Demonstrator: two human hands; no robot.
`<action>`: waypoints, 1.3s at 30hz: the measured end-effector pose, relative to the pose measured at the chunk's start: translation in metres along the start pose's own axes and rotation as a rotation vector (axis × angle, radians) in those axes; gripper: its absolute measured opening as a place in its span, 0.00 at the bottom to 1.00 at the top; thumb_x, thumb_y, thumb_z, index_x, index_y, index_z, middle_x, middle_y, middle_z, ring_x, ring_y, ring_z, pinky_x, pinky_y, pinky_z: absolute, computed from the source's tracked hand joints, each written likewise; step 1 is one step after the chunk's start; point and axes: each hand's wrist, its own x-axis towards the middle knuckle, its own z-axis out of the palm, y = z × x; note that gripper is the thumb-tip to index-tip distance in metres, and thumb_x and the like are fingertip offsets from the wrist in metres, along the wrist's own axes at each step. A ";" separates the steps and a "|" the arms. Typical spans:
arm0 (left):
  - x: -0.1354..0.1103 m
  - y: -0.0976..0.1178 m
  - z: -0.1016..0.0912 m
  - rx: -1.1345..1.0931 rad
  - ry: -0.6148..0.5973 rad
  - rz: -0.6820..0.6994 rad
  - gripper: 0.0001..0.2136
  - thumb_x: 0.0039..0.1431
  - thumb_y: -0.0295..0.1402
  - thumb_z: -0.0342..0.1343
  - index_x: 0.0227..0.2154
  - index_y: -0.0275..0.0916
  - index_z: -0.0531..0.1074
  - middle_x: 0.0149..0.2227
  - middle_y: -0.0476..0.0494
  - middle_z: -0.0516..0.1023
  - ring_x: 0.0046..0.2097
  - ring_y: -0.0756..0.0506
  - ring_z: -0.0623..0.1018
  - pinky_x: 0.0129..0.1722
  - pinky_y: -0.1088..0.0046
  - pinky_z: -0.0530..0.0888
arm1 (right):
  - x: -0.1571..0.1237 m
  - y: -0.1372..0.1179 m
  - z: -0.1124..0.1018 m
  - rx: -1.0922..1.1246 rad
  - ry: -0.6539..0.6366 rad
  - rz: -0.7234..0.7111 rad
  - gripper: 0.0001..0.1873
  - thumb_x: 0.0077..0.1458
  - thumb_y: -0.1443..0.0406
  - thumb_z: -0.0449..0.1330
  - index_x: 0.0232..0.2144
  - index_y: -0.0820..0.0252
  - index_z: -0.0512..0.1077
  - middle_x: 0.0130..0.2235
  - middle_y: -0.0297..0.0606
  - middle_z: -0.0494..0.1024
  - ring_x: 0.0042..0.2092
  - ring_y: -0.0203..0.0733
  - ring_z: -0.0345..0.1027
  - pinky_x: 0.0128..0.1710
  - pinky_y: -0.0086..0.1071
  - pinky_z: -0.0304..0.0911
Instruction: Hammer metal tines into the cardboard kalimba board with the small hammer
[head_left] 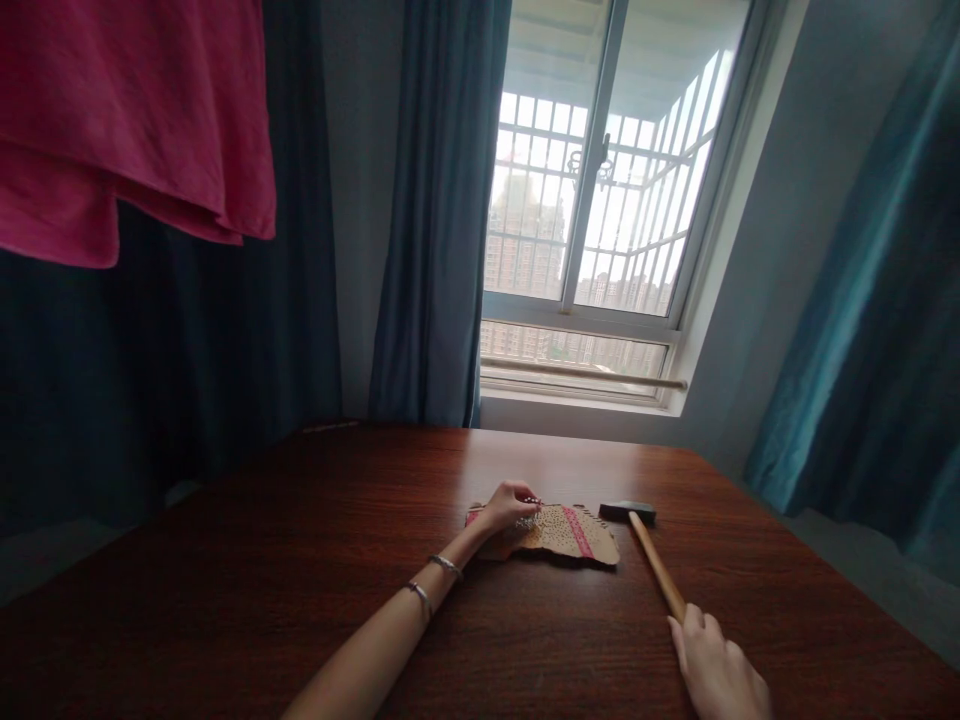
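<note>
A torn piece of cardboard with red bands and many small dark dots lies flat on the table. My left hand is over its left part, thumb and fingers pinched together. Small shiny bits show by the fingertips, but I cannot make out what the pinch holds. My right hand is closed round the lower end of the wooden handle of a hammer. The dark hammer head points away from me, just right of the cardboard, at table level. Two bracelets circle my left wrist and forearm.
The brown wooden table spreads out under both arms. Behind its far edge are a barred window and blue curtains. A pink cloth hangs at the upper left, above the table's height.
</note>
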 end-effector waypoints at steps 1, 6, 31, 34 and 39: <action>0.000 0.000 0.000 -0.001 -0.002 0.001 0.12 0.42 0.35 0.58 0.27 0.31 0.76 0.27 0.44 0.77 0.31 0.48 0.73 0.29 0.77 0.67 | 0.004 0.003 -0.002 0.093 -0.065 0.012 0.19 0.59 0.61 0.38 0.31 0.61 0.66 0.31 0.47 0.74 0.29 0.50 0.71 0.26 0.36 0.60; -0.001 -0.002 0.000 -0.021 -0.001 0.009 0.12 0.42 0.35 0.58 0.27 0.31 0.76 0.26 0.44 0.77 0.30 0.49 0.73 0.29 0.77 0.67 | 0.024 0.011 -0.019 0.774 -0.229 0.036 0.14 0.53 0.56 0.47 0.26 0.58 0.64 0.23 0.35 0.71 0.26 0.40 0.68 0.23 0.28 0.58; 0.000 -0.005 -0.003 0.002 -0.021 0.039 0.12 0.42 0.36 0.57 0.27 0.32 0.77 0.28 0.45 0.75 0.30 0.49 0.72 0.29 0.78 0.65 | -0.007 -0.081 -0.100 1.739 -0.764 0.136 0.19 0.44 0.51 0.59 0.31 0.57 0.60 0.20 0.21 0.59 0.11 0.19 0.41 0.07 0.15 0.37; -0.001 -0.004 -0.003 0.009 -0.023 0.040 0.11 0.42 0.36 0.58 0.26 0.32 0.77 0.27 0.45 0.75 0.30 0.49 0.71 0.28 0.78 0.65 | -0.009 -0.081 -0.099 1.700 -0.799 0.154 0.20 0.45 0.50 0.59 0.33 0.57 0.61 0.19 0.22 0.60 0.11 0.19 0.41 0.07 0.15 0.37; -0.001 -0.003 -0.003 0.022 -0.029 0.041 0.11 0.42 0.36 0.58 0.26 0.32 0.77 0.28 0.45 0.75 0.30 0.50 0.71 0.29 0.78 0.65 | -0.010 -0.081 -0.097 1.709 -0.812 0.139 0.20 0.46 0.51 0.59 0.36 0.57 0.63 0.20 0.23 0.61 0.11 0.19 0.42 0.07 0.16 0.39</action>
